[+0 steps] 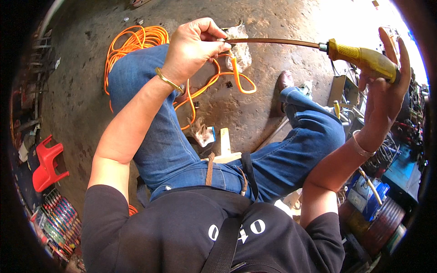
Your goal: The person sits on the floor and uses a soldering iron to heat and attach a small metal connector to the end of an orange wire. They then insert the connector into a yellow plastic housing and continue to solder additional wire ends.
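Screwdriver (296,42) looks stiff, light; I'd hold the yellow handle (357,58), which right hand (383,93) grips, two fingers raised. Left hand (193,49) at tip: hold, can't tell.

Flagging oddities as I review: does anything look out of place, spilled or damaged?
Mildly untidy: loose loops of orange cable sprawl between the legs, outside the neater coil, near crumpled clear plastic. No spill or damage is obvious.
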`<state>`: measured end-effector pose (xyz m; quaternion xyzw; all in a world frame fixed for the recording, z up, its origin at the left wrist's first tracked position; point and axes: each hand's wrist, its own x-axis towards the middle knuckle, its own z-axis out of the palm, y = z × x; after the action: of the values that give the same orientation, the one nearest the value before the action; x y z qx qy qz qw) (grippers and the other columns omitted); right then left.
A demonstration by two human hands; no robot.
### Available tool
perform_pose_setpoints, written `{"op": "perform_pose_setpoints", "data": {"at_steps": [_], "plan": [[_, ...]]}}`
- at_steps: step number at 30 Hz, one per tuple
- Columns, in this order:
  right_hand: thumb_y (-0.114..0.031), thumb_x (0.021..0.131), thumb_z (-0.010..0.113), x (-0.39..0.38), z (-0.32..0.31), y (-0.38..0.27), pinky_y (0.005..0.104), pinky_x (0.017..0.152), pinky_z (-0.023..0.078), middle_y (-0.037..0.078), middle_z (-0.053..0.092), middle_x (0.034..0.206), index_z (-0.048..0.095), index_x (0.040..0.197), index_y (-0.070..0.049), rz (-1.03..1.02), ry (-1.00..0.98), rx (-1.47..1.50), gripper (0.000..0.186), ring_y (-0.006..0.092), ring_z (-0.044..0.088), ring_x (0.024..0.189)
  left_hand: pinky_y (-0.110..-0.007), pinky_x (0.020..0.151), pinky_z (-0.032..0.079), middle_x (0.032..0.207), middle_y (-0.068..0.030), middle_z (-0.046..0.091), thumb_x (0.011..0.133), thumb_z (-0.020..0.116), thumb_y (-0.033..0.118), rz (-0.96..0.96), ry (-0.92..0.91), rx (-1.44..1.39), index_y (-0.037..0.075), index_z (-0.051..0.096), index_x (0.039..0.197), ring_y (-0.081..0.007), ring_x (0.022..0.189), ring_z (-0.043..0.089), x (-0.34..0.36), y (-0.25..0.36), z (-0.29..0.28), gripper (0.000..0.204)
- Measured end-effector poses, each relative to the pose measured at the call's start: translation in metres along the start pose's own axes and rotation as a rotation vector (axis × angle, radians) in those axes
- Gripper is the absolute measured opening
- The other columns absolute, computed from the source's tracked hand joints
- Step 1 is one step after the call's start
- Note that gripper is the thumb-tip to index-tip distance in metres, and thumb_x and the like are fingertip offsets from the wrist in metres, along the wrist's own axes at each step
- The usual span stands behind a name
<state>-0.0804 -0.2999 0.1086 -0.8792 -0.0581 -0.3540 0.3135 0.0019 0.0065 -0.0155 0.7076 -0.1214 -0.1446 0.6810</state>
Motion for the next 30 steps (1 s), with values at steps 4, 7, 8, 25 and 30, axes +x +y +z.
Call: {"op": "perform_pose_setpoints", "data": {"at_steps": [4, 7, 8, 25, 30], "plan": [[-0.024, 0.086, 0.064, 0.002, -0.004, -0.008, 0.0221, 0.054, 0.056, 0.012, 0.067, 0.108, 0.044, 0.139, -0.012, 0.257, -0.098, -0.218, 0.058, 0.0131, 0.067, 0.073, -0.017, 0.039, 0.036, 0.064, 0.0013, 0.061, 0.081, 0.073, 0.001, 0.016, -0.008, -0.024, 0.005, 0.06, 0.087, -0.0012, 0.048, 0.05, 0.0, 0.0, 0.0, 0.015], [-0.029, 0.084, 0.067, 0.002, 0.0, -0.008, 0.023, 0.057, 0.057, 0.012, 0.066, 0.107, 0.046, 0.137, -0.009, -0.046, -0.036, 0.019, 0.06, 0.0154, 0.068, 0.079, -0.017, 0.038, 0.035, 0.064, 0.0013, 0.061, 0.081, 0.073, 0.001, -0.004, -0.015, -0.032, 0.005, 0.059, 0.086, -0.0014, 0.048, 0.049, 0.001, 0.0, -0.001, 0.016], [-0.031, 0.084, 0.068, 0.003, 0.0, -0.007, 0.0226, 0.057, 0.057, 0.011, 0.067, 0.106, 0.048, 0.136, -0.008, 0.002, -0.063, 0.223, 0.06, 0.015, 0.067, 0.079, -0.017, 0.038, 0.035, 0.064, 0.0013, 0.061, 0.081, 0.073, 0.001, -0.015, -0.02, -0.041, 0.005, 0.059, 0.086, -0.0014, 0.047, 0.049, 0.001, 0.0, -0.001, 0.016], [-0.025, 0.088, 0.064, -0.003, -0.003, -0.001, 0.0177, 0.048, 0.049, 0.008, 0.068, 0.1, 0.057, 0.128, -0.013, 0.047, -0.008, -0.136, 0.042, 0.0067, 0.062, 0.065, -0.015, 0.048, 0.042, 0.073, 0.0004, 0.066, 0.081, 0.073, 0.002, 0.018, -0.004, 0.022, 0.005, 0.061, 0.089, -0.0005, 0.057, 0.055, 0.0, -0.002, 0.001, 0.015], [-0.019, 0.086, 0.064, -0.008, -0.006, -0.002, 0.02, 0.049, 0.053, 0.007, 0.069, 0.099, 0.058, 0.125, -0.014, 0.174, -0.01, -0.221, 0.04, 0.0098, 0.065, 0.066, -0.016, 0.052, 0.045, 0.073, -0.0001, 0.066, 0.08, 0.073, 0.0, 0.023, 0.003, 0.059, 0.005, 0.062, 0.086, -0.0021, 0.061, 0.057, -0.002, -0.003, 0.002, 0.014]]}}
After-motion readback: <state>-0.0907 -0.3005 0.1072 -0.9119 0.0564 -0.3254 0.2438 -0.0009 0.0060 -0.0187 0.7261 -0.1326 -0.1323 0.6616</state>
